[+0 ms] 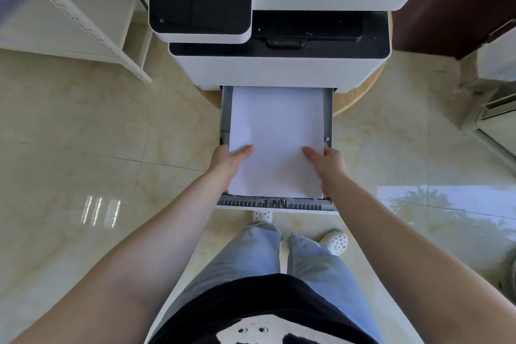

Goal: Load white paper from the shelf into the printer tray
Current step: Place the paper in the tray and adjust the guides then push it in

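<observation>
A stack of white paper [276, 134] lies in the pulled-out grey printer tray [275, 202], its far end under the printer's front. My left hand [227, 160] grips the stack's left edge, thumb on top. On the right edge, my right hand [329, 165] holds the stack the same way. The white and black printer [279, 36] stands on a round wooden stand [354, 95]. The stack's near edge sits a little short of the tray's front wall.
A white metal shelf [83, 22] stands at the left on the glossy beige tiled floor. A dark red door [452, 3] and a white air-conditioning unit [494, 103] are at the right. My legs and white clogs are below the tray.
</observation>
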`<state>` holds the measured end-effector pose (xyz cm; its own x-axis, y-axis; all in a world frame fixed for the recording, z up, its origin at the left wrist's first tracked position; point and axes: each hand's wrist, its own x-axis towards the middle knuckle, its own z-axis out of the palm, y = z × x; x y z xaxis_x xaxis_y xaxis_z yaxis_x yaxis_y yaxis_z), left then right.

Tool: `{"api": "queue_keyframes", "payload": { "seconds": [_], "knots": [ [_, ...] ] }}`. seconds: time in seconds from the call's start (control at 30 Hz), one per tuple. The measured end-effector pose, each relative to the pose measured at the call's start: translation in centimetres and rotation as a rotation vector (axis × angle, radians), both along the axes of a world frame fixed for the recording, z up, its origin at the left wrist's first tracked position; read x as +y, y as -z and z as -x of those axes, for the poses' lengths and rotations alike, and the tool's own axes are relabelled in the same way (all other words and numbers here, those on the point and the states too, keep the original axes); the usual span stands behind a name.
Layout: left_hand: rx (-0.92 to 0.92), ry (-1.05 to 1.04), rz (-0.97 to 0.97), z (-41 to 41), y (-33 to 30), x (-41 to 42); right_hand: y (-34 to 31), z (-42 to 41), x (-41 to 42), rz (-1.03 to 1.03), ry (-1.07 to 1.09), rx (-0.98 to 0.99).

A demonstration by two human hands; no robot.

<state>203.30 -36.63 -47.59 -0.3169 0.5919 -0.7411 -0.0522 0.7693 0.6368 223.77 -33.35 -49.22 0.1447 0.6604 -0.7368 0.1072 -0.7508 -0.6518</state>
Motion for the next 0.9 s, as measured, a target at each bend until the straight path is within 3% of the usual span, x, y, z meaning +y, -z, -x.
{"api": "queue_keyframes", "payload": {
  "seconds": [0.27,0.5,0.9],
  "knots": [
    [-0.034,-0.040,-0.015,-0.3,1.0,-0.1,0.2,-0.3,-0.1,0.013,0.003,0.001],
    [0.148,-0.032,-0.019,-1.1,1.8,0.4,0.6,1.0,0.5,0.034,-0.014,-0.140],
    [0.414,0.084,-0.158,-0.9,2.4,-0.9,0.3,0.9,0.1,0.031,0.022,-0.140]
  ]
}}
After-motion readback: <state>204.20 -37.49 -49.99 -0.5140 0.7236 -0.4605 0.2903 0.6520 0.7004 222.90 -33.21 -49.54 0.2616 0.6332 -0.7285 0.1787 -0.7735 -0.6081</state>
